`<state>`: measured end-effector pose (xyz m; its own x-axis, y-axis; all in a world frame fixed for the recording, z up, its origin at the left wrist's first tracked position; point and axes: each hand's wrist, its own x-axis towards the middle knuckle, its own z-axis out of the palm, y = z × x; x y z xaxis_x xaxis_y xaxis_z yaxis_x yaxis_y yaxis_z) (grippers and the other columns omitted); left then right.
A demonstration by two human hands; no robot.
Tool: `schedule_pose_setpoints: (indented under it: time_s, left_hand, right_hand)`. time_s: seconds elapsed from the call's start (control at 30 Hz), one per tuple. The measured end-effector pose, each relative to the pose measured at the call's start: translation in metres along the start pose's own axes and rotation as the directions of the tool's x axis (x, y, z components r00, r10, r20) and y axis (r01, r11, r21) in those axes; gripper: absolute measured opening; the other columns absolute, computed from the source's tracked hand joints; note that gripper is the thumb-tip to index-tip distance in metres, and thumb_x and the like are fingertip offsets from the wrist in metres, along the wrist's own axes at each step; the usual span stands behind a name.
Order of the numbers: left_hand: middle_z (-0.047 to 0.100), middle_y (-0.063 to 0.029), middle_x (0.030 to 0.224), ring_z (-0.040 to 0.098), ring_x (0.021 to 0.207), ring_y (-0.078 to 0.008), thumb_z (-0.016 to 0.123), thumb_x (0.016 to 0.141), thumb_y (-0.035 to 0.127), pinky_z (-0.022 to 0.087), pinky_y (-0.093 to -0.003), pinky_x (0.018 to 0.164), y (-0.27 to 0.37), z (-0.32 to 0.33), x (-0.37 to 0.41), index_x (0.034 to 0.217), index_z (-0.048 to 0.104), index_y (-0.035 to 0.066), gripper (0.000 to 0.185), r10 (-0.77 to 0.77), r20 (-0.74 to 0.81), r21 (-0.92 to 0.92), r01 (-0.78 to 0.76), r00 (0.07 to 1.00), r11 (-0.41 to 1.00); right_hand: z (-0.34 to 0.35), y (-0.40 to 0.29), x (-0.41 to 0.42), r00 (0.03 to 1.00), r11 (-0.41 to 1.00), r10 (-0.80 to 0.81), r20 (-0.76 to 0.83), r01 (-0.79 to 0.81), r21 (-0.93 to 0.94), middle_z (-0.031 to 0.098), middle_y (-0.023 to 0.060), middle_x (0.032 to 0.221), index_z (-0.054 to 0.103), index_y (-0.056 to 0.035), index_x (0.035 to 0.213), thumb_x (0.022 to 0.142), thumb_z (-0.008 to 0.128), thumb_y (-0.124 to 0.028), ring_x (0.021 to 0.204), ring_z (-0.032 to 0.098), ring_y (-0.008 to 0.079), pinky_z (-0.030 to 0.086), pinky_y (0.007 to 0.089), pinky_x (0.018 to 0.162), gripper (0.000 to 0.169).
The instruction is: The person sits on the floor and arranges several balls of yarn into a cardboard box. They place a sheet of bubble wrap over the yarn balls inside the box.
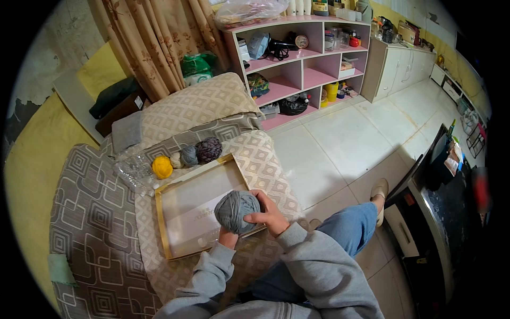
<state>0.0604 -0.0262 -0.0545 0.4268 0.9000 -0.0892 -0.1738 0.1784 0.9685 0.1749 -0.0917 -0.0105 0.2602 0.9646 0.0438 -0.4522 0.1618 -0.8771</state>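
A large ball of grey yarn [238, 211] is held over a shallow box [161, 223] with gold edges. My right hand [273, 213] grips the ball from the right, its thumb across the front. Below and behind the ball is my left hand [228, 238], its fingers hidden by the yarn. The box lies on the bed, and its pale inside bears writing. Beyond its far edge sit a yellow yarn ball [162, 167], a small cream ball [176, 160], a blue-grey ball [189, 155] and a dark mottled ball [209, 150].
Crumpled clear plastic [133, 171] lies left of the yellow ball. A pillow [195, 95] rests at the bed's head. Pink shelves [285, 87] stand beyond, and a black-topped table [442, 223] is at the right across the tiled floor [322, 155].
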Motion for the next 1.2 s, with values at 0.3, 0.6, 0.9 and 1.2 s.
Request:
schedule_pose_setpoints:
  time_s: [0.3,0.6,0.9,1.2]
  left_hand:
    - [0.047,0.0012,0.060,0.034,0.046,-0.0047,0.045,0.085,0.008,0.024,-0.0197,0.040,0.006,-0.035,-0.009,0.085,0.053,0.006,0.008,-0.184,0.237,0.000,0.189,0.954,0.982]
    - [0.046,-0.0045,0.122,0.045,0.110,-0.0213,0.058,0.079,0.040,0.037,-0.0403,0.091,0.009,-0.053,-0.025,0.124,0.039,0.011,0.057,-0.133,0.537,-0.533,0.457,0.833,0.712]
    - [0.047,-0.0078,0.122,0.044,0.113,-0.0252,0.052,0.081,0.040,0.037,-0.0424,0.094,-0.002,-0.085,-0.043,0.123,0.041,0.009,0.053,-0.141,0.301,-0.671,0.314,0.943,0.672]
    - [0.049,-0.0101,0.117,0.047,0.105,-0.0281,0.057,0.079,0.035,0.042,-0.0441,0.085,0.004,-0.170,-0.023,0.119,0.043,0.009,0.051,-0.138,0.012,-0.542,0.122,0.990,0.831]
  right_hand:
    - [0.006,-0.004,-0.003,0.918,0.706,-0.391,-0.064,0.254,-0.662,0.049,0.0132,0.101,0.041,-0.0004,0.110,0.056,0.073,-0.016,0.095,0.049,0.0231,0.039,0.0312,0.085,0.064]
    - [0.033,0.003,-0.008,0.740,-0.012,-0.432,0.515,0.566,-0.824,0.045,0.0168,0.117,0.048,-0.0044,0.108,0.057,0.061,-0.006,0.114,0.041,0.0335,0.036,0.0407,0.094,0.052]
    - [0.054,0.031,-0.013,0.791,0.305,-0.323,0.519,0.607,-0.734,0.044,0.0175,0.116,0.046,-0.0038,0.109,0.057,0.061,-0.004,0.111,0.042,0.0360,0.038,0.0406,0.091,0.054]
    - [0.016,0.053,-0.016,0.979,0.459,-0.200,0.047,0.136,-0.878,0.049,0.0185,0.105,0.042,-0.0041,0.112,0.064,0.062,-0.011,0.101,0.046,0.0358,0.039,0.0393,0.086,0.053]
